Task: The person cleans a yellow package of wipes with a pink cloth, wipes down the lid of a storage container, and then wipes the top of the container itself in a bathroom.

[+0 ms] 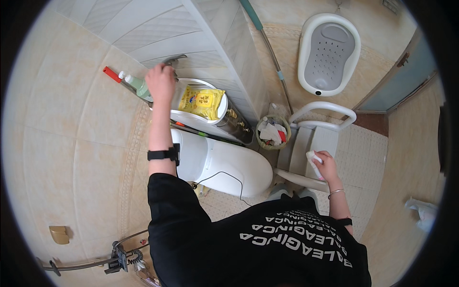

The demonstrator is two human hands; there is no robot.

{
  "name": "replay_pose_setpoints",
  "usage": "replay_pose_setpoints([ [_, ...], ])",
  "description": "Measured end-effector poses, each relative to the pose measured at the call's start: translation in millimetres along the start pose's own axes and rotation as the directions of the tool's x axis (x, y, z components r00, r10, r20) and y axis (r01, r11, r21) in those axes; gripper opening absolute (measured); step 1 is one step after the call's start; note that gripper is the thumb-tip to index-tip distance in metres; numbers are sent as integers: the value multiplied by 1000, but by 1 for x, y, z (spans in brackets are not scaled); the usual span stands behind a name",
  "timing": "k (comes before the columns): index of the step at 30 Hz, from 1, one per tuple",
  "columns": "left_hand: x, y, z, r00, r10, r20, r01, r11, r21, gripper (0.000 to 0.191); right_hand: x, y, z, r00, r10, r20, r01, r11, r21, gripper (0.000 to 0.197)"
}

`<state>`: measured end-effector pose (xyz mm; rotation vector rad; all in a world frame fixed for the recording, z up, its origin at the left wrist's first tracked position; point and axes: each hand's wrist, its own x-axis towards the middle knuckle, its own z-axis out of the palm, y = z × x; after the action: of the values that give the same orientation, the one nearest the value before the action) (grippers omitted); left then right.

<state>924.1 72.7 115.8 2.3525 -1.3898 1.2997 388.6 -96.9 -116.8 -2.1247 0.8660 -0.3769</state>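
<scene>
My left hand (pixel 161 80) is raised beside a dark curved object (pixel 176 59) at the upper left; whether its fingers grip that object cannot be told. Just left of the wrist stands a pale green pump bottle (pixel 138 86). To the right of the hand, a yellow pack of wipes (pixel 202 101) lies on the round white-rimmed top (pixel 223 114) of a dark storage unit. On the right side, my right hand (pixel 325 165) holds a small white and pink bottle (pixel 315 164) above the grey-white step stool.
A closed white toilet (pixel 233 166) with a cable across its lid is below the storage unit. A lined waste bin (pixel 263 143), a step stool with a curved handle (pixel 322 105) and a mop pole (pixel 274 59) stand beyond. A baby bathtub (pixel 303 71) hangs on the wall.
</scene>
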Motion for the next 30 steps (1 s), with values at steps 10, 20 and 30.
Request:
replay_pose_setpoints([
  [10, -85, 104, 46, 973, -25, 231, 35, 999, -39, 43, -15, 19, -5, 997, 59, -47, -58, 998, 32, 32],
  [20, -152, 132, 101, 786, 66, 615, -142, 987, 75, 61, -27, 31, -8, 986, 162, -49, -161, 987, 23, 32],
  [30, -172, 134, 119, 744, 9, 668, -144, 979, 147, 65, -27, 32, -7, 974, 225, -13, -225, 974, 6, 32],
])
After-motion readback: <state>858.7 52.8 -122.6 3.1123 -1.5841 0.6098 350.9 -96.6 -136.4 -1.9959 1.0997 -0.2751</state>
